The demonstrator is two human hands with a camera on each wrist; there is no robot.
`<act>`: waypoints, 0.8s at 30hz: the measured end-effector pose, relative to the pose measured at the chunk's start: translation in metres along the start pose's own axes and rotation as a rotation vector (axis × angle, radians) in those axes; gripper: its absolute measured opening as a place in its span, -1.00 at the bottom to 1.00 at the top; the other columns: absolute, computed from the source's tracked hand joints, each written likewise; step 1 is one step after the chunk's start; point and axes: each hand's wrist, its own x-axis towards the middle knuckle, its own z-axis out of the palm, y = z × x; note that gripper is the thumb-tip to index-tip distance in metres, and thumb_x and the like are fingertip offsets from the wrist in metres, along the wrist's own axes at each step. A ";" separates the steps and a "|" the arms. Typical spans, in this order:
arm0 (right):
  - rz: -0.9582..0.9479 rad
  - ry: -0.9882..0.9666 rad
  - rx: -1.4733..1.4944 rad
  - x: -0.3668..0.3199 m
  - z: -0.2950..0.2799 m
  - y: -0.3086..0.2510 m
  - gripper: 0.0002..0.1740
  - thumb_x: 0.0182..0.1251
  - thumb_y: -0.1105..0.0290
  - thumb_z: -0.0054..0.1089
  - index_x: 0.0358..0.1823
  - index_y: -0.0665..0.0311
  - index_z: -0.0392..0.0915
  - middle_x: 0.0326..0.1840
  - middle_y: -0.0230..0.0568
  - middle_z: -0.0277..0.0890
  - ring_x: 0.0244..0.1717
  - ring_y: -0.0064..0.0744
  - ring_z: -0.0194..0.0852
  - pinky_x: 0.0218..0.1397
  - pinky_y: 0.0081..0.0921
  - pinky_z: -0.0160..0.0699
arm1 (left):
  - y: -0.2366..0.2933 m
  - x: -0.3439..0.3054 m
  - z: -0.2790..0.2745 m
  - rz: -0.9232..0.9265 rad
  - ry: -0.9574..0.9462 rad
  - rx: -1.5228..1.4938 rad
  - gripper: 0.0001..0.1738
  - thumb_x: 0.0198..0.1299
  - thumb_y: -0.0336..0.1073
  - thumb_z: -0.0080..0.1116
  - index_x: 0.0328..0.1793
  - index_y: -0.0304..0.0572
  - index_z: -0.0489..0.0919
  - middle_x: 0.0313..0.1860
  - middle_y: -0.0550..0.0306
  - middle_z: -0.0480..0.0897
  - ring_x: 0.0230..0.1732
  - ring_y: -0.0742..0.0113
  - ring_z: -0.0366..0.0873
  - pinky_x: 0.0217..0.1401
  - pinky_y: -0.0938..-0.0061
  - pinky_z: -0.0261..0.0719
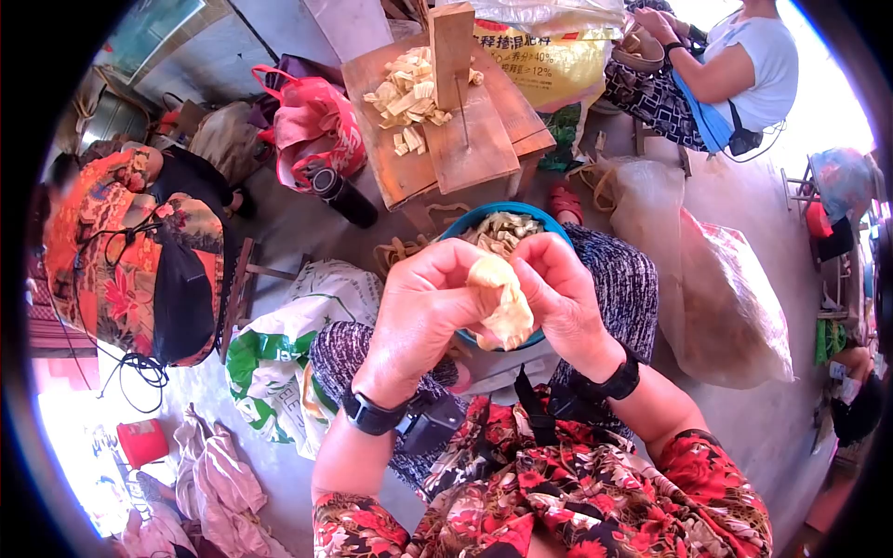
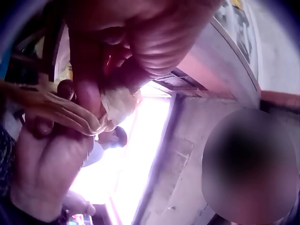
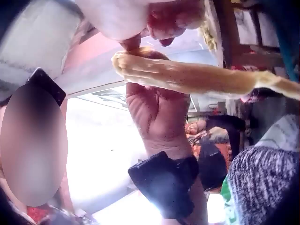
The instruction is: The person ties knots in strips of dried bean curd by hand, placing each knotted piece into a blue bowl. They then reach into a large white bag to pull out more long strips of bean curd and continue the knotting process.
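Observation:
A pale yellow folded strip [image 1: 507,302] is pinched between both hands above a blue basin [image 1: 460,223] in the lap. The left hand [image 1: 423,302] grips its left side with thumb and fingers; the right hand [image 1: 567,302] pinches its upper right edge. In the right wrist view the strip [image 3: 187,77] stretches out long and flattened, with the left hand [image 3: 159,112] behind it. The left wrist view shows the strip [image 2: 117,105] bunched between the fingers, the right hand [image 2: 51,159] below. More pale pieces [image 1: 507,231] lie in the basin.
Ahead, a wooden stool [image 1: 400,172] bears an upright wood block [image 1: 452,56] and a heap of cut pieces [image 1: 409,88]. Around it are a red bag [image 1: 321,126], a black bottle [image 1: 344,197], a yellow sack [image 1: 544,70] and a translucent sack [image 1: 726,298]. Seated people are at both sides.

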 end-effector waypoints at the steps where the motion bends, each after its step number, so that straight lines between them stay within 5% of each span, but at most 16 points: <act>1: -0.033 -0.004 -0.013 -0.002 -0.001 -0.003 -0.73 0.30 0.40 0.16 -0.03 0.27 0.36 -0.28 -0.41 0.41 -0.41 -0.83 0.31 -0.45 -0.84 0.29 | 0.000 0.000 0.002 0.034 0.070 0.123 -0.88 0.11 -0.48 0.19 -0.22 -0.34 0.54 -0.36 0.20 0.62 -0.36 0.52 0.56 -0.34 0.61 0.55; 4: -0.082 -0.073 -0.161 -0.009 -0.010 -0.014 -0.44 0.22 0.56 0.18 0.25 0.25 0.23 -0.07 -0.29 0.38 -0.33 -0.73 0.37 -0.36 -0.79 0.39 | -0.007 0.002 0.008 0.169 0.228 0.457 -0.91 0.08 -0.51 0.17 -0.26 -0.31 0.58 -0.36 0.21 0.64 -0.34 0.56 0.56 -0.29 0.62 0.55; 7: -0.100 0.024 -0.269 -0.015 -0.004 -0.012 -0.45 0.23 0.60 0.12 0.25 0.26 0.21 -0.09 -0.28 0.43 -0.40 -0.76 0.35 -0.41 -0.81 0.37 | -0.012 -0.001 0.014 0.366 0.125 0.805 -0.89 0.07 -0.56 0.17 -0.25 -0.32 0.54 -0.33 0.14 0.62 -0.25 0.47 0.57 -0.16 0.56 0.56; 9: 0.136 0.043 0.064 -0.012 -0.012 -0.025 -0.48 0.24 0.58 0.07 0.26 0.27 0.25 -0.22 -0.27 0.53 -0.62 -0.77 0.24 -0.62 -0.81 0.19 | -0.021 -0.003 0.012 0.234 0.096 0.410 -0.75 0.07 -0.54 0.13 -0.08 -0.31 0.53 -0.23 0.13 0.62 -0.25 0.48 0.58 -0.22 0.58 0.55; 12: 0.440 -0.248 0.611 -0.015 -0.022 -0.024 -0.51 0.26 0.55 0.07 0.24 0.34 0.27 -0.22 -0.22 0.54 -0.67 -0.69 0.26 -0.62 -0.77 0.21 | -0.015 0.002 0.000 0.110 0.117 0.173 -0.65 0.13 -0.45 0.09 0.07 -0.33 0.42 -0.23 0.11 0.60 -0.26 0.39 0.59 -0.26 0.56 0.57; 15: 0.301 -0.236 0.524 -0.015 -0.018 -0.027 -0.50 0.27 0.56 0.05 0.26 0.33 0.25 -0.24 -0.24 0.54 -0.64 -0.64 0.34 -0.53 -0.72 0.34 | -0.014 -0.005 0.008 -0.197 -0.085 -0.146 -0.70 0.20 -0.26 0.06 -0.02 -0.30 0.45 -0.32 0.16 0.59 -0.34 0.40 0.59 -0.36 0.59 0.55; 16: 0.311 -0.164 0.459 -0.015 -0.010 -0.040 -0.51 0.30 0.56 0.02 0.27 0.32 0.22 -0.25 -0.25 0.52 -0.57 -0.60 0.43 -0.43 -0.67 0.44 | -0.008 -0.007 0.004 -0.315 -0.205 -0.018 -0.65 0.24 -0.10 0.02 -0.08 -0.27 0.48 -0.42 0.22 0.57 -0.48 0.45 0.55 -0.49 0.65 0.48; 20: 0.103 -0.119 0.009 -0.015 -0.016 -0.039 -0.56 0.36 0.48 0.00 0.25 0.27 0.22 -0.22 -0.25 0.50 -0.49 -0.60 0.49 -0.41 -0.68 0.48 | -0.016 0.000 0.000 -0.290 -0.180 0.093 -0.64 0.21 -0.05 0.10 -0.15 -0.22 0.52 -0.50 0.27 0.54 -0.62 0.61 0.42 -0.59 0.72 0.34; 21: 0.071 0.041 -0.029 -0.016 -0.006 -0.044 -0.65 0.38 0.36 0.03 0.14 0.28 0.29 -0.32 -0.33 0.48 -0.52 -0.66 0.44 -0.46 -0.73 0.41 | -0.013 0.000 0.003 -0.267 -0.123 0.178 -0.63 0.21 -0.04 0.11 -0.14 -0.23 0.52 -0.51 0.28 0.53 -0.63 0.61 0.42 -0.59 0.72 0.34; 24: 0.176 -0.122 -0.291 -0.015 -0.035 -0.051 -0.69 0.38 0.12 0.04 -0.33 0.24 0.41 -0.46 -0.46 0.39 -0.63 -0.76 0.28 -0.59 -0.76 0.23 | -0.005 0.001 0.013 -0.200 0.019 0.403 -0.65 0.21 -0.11 0.15 -0.09 -0.26 0.51 -0.47 0.29 0.55 -0.55 0.61 0.46 -0.53 0.72 0.38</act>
